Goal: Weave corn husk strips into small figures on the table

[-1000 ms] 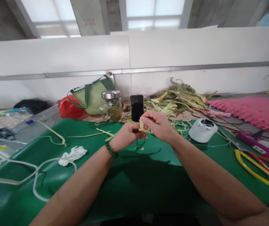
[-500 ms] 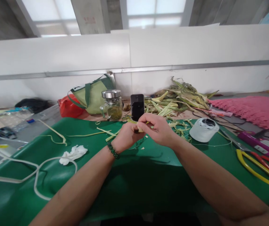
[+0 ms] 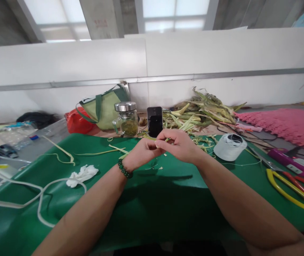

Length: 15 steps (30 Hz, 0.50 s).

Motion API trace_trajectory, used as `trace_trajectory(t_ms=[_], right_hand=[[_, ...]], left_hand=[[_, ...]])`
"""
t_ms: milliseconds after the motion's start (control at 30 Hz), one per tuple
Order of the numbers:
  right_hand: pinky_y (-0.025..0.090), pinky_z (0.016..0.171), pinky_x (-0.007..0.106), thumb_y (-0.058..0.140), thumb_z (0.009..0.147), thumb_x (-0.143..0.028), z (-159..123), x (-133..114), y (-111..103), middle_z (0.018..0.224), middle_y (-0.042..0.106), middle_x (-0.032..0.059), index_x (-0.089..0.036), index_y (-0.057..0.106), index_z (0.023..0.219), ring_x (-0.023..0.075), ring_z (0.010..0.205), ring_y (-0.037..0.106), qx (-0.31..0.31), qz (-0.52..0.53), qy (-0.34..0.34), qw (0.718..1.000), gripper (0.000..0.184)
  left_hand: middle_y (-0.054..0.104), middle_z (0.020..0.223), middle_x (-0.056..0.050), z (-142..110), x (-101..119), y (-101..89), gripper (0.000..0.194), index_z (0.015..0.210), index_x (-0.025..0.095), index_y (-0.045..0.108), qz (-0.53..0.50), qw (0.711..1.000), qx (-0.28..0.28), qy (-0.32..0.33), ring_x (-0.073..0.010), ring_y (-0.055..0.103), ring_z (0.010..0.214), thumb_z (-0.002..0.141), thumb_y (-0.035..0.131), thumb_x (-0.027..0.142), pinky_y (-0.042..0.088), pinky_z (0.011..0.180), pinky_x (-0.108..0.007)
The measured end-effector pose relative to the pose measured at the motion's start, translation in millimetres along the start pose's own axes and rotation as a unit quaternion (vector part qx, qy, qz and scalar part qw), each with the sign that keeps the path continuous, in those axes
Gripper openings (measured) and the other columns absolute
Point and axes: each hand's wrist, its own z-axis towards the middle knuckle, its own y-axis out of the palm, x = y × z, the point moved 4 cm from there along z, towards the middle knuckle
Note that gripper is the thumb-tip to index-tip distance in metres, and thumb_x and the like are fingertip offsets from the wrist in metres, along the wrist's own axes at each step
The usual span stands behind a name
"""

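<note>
My left hand (image 3: 144,152), with a dark green bead bracelet (image 3: 125,168) on its wrist, meets my right hand (image 3: 177,144) above the green mat (image 3: 152,209). The fingers of both hands are closed in a pinch, their tips touching. A bit of pale green corn husk strip (image 3: 170,141) peeps out among the fingers; the rest of it is hidden. Just behind the hands a black phone (image 3: 155,121) stands upright. Loose husk strips (image 3: 118,148) lie left of the hands, and small scraps (image 3: 161,168) are below them.
A heap of corn husks (image 3: 207,106) lies at the back, a lidded glass mug (image 3: 126,121) by a green bag (image 3: 101,110). On the right are a white thread cone (image 3: 229,147), yellow-and-red-handled scissors (image 3: 287,188) and pink fabric (image 3: 287,126). Crumpled tissue (image 3: 82,175) and white cord (image 3: 41,199) lie left.
My left hand has turned a little and its wrist has shifted slightly left. The pale piece seen between the thumbs is now mostly covered. My right hand stays nearly in place.
</note>
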Motion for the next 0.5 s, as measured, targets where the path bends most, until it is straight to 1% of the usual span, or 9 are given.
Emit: trace_trajectory(t_ms=[67,167,233,267,367,433,500], right_hand=[[0.038,0.052,0.021,0.053,0.079,-0.031,-0.9,-1.8,-0.1,0.067,0.059,0.0019,-0.015,0.058,0.067,0.0107,0.06,0.051,0.003,0.003,-0.018,1.0,0.021],[0.04,0.056,0.023,0.052,0.081,-0.03,-3.0,-5.4,1.5,0.07,0.06,0.0035,-0.015,0.058,0.068,0.0116,0.063,0.052,-0.002,0.009,-0.053,0.999,0.02],[0.04,0.058,0.023,0.052,0.081,-0.029,-3.7,-6.6,2.1,0.07,0.059,0.0033,-0.016,0.057,0.067,0.0117,0.063,0.052,0.004,0.017,-0.067,0.998,0.019],[0.04,0.058,0.023,0.052,0.081,-0.029,-3.7,-5.7,1.7,0.07,0.059,0.003,-0.016,0.057,0.067,0.0116,0.064,0.052,0.011,0.02,-0.063,0.998,0.02],[0.04,0.057,0.022,0.052,0.083,-0.034,-2.1,3.9,-0.8,0.074,0.062,0.0028,-0.016,0.059,0.076,0.012,0.066,0.054,0.009,0.002,-0.012,1.0,0.02],[0.038,0.054,0.022,0.057,0.08,-0.039,-0.7,14.4,-4.3,0.075,0.064,0.0028,-0.017,0.061,0.083,0.0125,0.065,0.055,-0.015,-0.049,0.033,0.998,0.023],[0.034,0.05,0.022,0.06,0.077,-0.042,0.3,24.5,-9.3,0.069,0.063,0.0022,-0.016,0.062,0.078,0.0122,0.06,0.053,-0.045,-0.113,0.068,0.99,0.026]], left_hand=[[0.049,0.05,0.004,0.3,-2.5,0.2,0.031,0.056,0.011,0.061,0.016,1.0,0.002,0.007,-0.0085,0.043,0.051,0.069,0.065,0.039,0.034,0.05,-0.021],[0.047,0.046,0.004,0.3,-4.4,1.1,0.036,0.052,0.012,0.058,0.033,0.999,0.009,0.009,-0.0074,0.04,0.049,0.069,0.066,0.042,0.031,0.047,-0.02],[0.049,0.046,0.004,0.4,-4.4,1.5,0.035,0.052,0.012,0.059,0.023,1.0,0.01,0.002,-0.0078,0.043,0.049,0.066,0.069,0.043,0.032,0.047,-0.02],[0.053,0.048,0.003,0.6,-4.6,1.7,0.035,0.054,0.012,0.061,0.007,1.0,0.006,-0.008,-0.0087,0.046,0.05,0.065,0.07,0.043,0.034,0.048,-0.02],[0.064,0.057,-0.002,1.4,-8.8,1.8,0.037,0.062,0.012,0.067,-0.067,0.995,-0.009,-0.073,-0.0146,0.06,0.061,0.065,0.069,0.049,0.045,0.059,-0.024],[0.069,0.063,-0.005,1.6,-12.4,0.4,0.04,0.065,0.013,0.069,-0.109,0.987,-0.007,-0.121,-0.0187,0.066,0.071,0.065,0.067,0.053,0.05,0.068,-0.028],[0.072,0.068,-0.007,1.7,-14.2,-1.8,0.045,0.068,0.012,0.071,-0.138,0.98,0.002,-0.142,-0.0206,0.067,0.077,0.065,0.066,0.057,0.051,0.073,-0.03]])
